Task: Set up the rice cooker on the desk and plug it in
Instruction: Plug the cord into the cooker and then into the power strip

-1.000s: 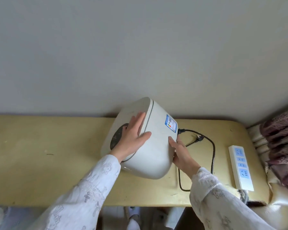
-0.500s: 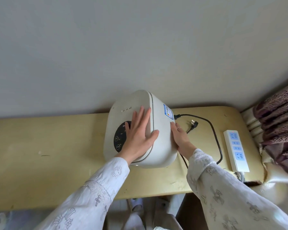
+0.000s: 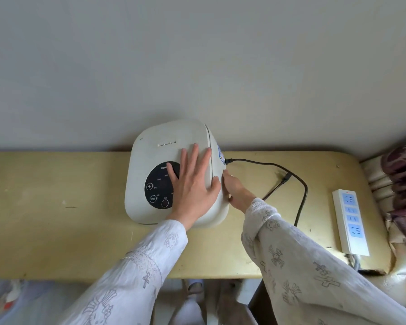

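Observation:
A cream-white rice cooker (image 3: 155, 141) with a round black control panel (image 3: 157, 188) stands upright on the yellow desk (image 3: 56, 207), close to the wall. My left hand (image 3: 192, 188) lies flat on its lid, fingers spread, partly covering the panel. My right hand (image 3: 237, 191) presses against the cooker's right side. A black cord (image 3: 267, 164) runs from the cooker's right side and loops over the desk. Its plug (image 3: 287, 178) lies loose on the desk, apart from the white power strip (image 3: 349, 221).
The power strip lies along the desk's right end, its own cable dropping over the front edge. Dark patterned fabric (image 3: 403, 184) hangs just right of the desk. A grey wall (image 3: 197, 66) rises directly behind the cooker. Bare desk surface stretches to the left.
The cooker was tilted on its side between my hands and has come upright onto its base, nearer the wall. My left hand slid onto the lid's top.

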Available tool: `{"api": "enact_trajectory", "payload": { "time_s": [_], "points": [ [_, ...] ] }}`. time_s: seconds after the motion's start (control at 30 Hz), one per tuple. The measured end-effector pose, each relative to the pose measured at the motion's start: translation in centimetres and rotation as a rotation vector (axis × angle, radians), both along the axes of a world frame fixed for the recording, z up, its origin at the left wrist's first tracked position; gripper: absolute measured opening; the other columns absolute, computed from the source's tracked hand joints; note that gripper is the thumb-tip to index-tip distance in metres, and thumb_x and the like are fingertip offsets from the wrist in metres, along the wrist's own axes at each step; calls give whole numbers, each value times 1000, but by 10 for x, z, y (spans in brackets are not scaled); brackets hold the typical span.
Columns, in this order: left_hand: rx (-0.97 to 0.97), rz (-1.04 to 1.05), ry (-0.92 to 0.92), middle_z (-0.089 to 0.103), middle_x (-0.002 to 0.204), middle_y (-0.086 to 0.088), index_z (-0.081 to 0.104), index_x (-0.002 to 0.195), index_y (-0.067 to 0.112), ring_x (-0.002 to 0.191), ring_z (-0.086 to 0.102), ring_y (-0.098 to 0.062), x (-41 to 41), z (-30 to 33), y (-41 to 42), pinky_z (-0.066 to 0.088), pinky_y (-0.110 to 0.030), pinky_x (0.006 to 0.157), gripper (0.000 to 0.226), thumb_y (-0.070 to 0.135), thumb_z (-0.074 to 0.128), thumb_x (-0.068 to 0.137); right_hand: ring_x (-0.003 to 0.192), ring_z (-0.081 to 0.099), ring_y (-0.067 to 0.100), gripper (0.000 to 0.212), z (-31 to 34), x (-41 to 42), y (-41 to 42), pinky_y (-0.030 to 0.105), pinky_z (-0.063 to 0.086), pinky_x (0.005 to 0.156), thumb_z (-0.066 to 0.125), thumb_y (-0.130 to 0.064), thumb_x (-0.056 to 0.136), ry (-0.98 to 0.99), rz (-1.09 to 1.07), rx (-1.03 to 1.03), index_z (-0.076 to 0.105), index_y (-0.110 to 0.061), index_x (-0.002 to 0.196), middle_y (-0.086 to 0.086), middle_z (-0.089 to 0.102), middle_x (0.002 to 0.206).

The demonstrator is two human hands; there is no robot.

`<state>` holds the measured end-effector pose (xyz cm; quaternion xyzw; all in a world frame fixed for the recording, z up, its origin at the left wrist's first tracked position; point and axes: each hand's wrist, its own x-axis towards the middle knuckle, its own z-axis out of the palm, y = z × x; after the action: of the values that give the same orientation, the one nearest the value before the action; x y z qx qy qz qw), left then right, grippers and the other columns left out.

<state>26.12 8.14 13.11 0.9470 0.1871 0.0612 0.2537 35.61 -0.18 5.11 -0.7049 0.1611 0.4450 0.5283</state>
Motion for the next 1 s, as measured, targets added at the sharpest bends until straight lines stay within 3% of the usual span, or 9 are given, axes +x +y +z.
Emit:
{"api": "enact_trajectory", "payload": {
  "time_s": [0.13,0.2,0.33,0.47,0.57,0.7,0.87,0.93,1.0],
  "points": [
    [63,-47,4,12,158,0,26,141,29,146,4,-24,7,-7,-13,1,-61,111,61,36,47,85,70,48,15,28,-8,3,-12,27,42,69,36,-37,97,100,-85,50,56,-18,97,-1,56,83],
    [94,-106,15,17,156,-2,31,138,26,146,6,-23,8,-12,-24,0,-62,111,57,34,49,84,69,48,18,26,-13,1,-24,26,41,60,40,-32,97,177,-125,143,56,-16,85,2,53,79],
    [204,-209,37,31,151,-8,45,129,19,143,19,-25,8,-22,-35,7,-68,108,49,29,52,81,80,56,22,29,-17,3,-49,29,48,64,39,-29,99,241,-132,223,52,-6,110,7,57,91],
    [211,-195,20,38,147,-9,49,126,18,141,26,-27,10,-26,-33,11,-69,106,50,25,54,77,72,61,27,27,-22,11,-74,29,53,62,39,-13,97,-46,-80,-156,55,8,105,20,65,93],
    [219,-198,15,39,146,-8,48,126,17,140,27,-28,12,-26,-37,11,-70,106,51,23,54,76,97,61,34,23,-32,18,-103,29,42,69,44,-13,92,-325,37,-623,52,3,106,24,63,113],
    [239,-208,3,41,145,-8,50,124,16,139,29,-31,13,-25,-40,13,-71,104,48,20,53,77,112,56,37,44,-49,19,-122,37,46,88,49,-24,90,-237,97,-683,39,2,124,22,56,124],
    [264,-216,0,42,144,-11,55,119,14,138,31,-33,14,-26,-41,16,-71,104,43,17,53,76,109,58,36,36,-68,8,-109,35,47,86,37,-6,89,-254,233,-681,44,4,123,22,60,120],
    [272,-205,1,43,143,-11,57,117,14,138,31,-33,15,-28,-42,16,-71,104,41,16,54,76,102,61,34,32,-70,8,-104,35,50,85,36,-2,88,-243,316,-639,53,6,115,21,64,109],
    [280,-200,3,45,142,-11,58,115,14,137,32,-33,15,-29,-43,16,-71,104,40,15,56,75,73,63,28,22,-66,8,-100,34,55,69,37,0,87,-187,334,-532,57,4,95,15,63,75]
  ]
}}
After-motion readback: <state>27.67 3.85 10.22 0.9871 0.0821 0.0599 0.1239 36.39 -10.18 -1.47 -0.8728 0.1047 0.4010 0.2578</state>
